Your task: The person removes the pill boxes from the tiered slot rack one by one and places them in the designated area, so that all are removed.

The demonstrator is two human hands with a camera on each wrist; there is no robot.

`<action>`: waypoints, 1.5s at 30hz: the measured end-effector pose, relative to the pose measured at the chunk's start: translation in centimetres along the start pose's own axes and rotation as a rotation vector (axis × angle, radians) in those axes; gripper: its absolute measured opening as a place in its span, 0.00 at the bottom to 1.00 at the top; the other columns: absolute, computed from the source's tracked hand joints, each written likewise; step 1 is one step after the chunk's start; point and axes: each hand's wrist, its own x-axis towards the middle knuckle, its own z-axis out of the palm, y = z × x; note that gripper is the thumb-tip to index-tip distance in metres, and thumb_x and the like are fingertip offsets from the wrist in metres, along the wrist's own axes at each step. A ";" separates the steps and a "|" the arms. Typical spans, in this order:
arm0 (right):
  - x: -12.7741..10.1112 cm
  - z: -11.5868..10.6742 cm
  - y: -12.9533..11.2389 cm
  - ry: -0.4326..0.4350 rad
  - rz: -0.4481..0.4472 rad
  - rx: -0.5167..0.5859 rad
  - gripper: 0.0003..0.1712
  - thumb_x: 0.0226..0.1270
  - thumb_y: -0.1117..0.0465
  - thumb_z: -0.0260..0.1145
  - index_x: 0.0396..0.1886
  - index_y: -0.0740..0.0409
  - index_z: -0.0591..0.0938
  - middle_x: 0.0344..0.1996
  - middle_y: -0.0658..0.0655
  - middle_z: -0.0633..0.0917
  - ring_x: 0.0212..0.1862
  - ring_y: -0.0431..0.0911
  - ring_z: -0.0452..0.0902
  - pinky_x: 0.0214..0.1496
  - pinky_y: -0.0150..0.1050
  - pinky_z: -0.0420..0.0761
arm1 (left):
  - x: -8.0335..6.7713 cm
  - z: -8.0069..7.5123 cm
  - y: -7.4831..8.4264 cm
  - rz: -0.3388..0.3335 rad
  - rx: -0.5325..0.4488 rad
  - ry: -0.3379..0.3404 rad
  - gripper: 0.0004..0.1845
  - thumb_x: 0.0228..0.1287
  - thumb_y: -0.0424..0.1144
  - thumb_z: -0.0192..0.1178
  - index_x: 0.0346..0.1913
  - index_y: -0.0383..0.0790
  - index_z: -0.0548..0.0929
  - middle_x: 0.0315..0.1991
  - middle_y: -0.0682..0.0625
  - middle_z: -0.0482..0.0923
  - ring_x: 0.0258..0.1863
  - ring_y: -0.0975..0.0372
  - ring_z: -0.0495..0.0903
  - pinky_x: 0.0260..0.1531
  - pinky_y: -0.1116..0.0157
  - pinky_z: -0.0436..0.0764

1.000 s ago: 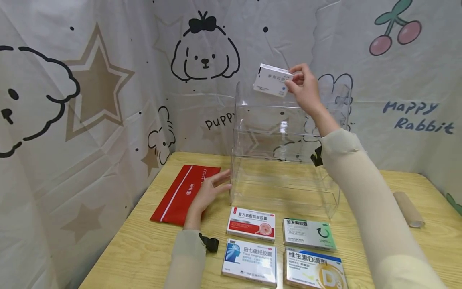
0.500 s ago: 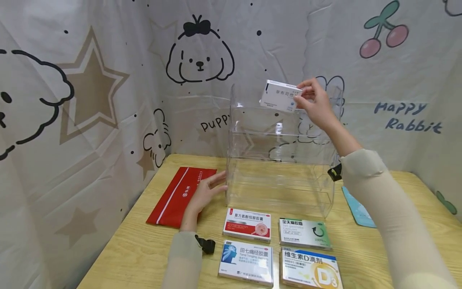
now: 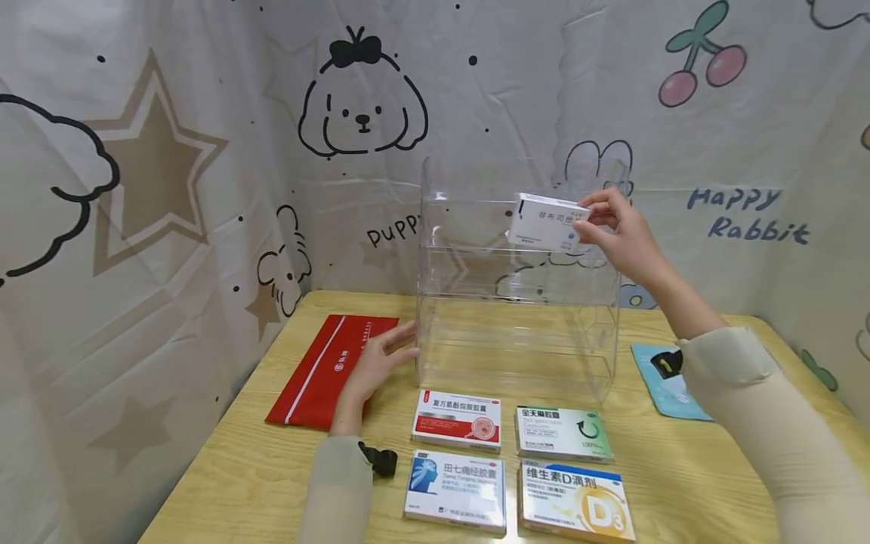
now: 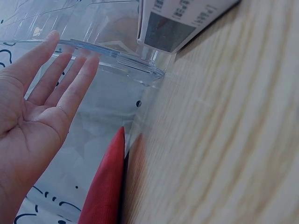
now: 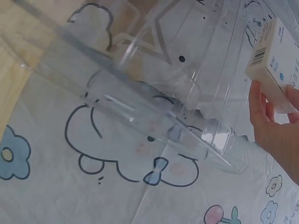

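Observation:
In the head view my right hand (image 3: 621,230) pinches a small white medicine box (image 3: 544,223) by its right end. The box hangs in front of the upper tiers of a clear acrylic display rack (image 3: 516,363), printed face toward me. The right wrist view shows thumb and fingers on either side of the white box (image 5: 275,65). My left hand (image 3: 374,366) is at the rack's left side, fingers extended; in the left wrist view the left hand (image 4: 42,102) has its fingertips against the clear side panel (image 4: 112,53).
Before the rack lie a red-and-white capsule box (image 3: 457,419), a green-and-white box (image 3: 563,433), a blue-and-white box (image 3: 455,491) and a vitamin D box (image 3: 575,500). A red pouch (image 3: 319,370) lies left; a light-blue packet (image 3: 666,389) lies right, partly behind the right sleeve.
My right hand has lowered the white box from above the rack to its upper tiers, and it sits farther right. The left hand stays at the rack's side. The view has shifted slightly.

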 end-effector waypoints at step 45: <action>-23.1 -5.1 10.5 -0.289 0.105 0.015 0.14 0.69 0.71 0.60 0.53 0.69 0.73 0.43 0.34 0.77 0.42 0.28 0.75 0.36 0.29 0.83 | 1.3 0.3 -2.7 0.030 -0.014 0.015 0.31 0.67 0.38 0.62 0.72 0.43 0.68 0.69 0.42 0.71 0.71 0.51 0.69 0.70 0.49 0.68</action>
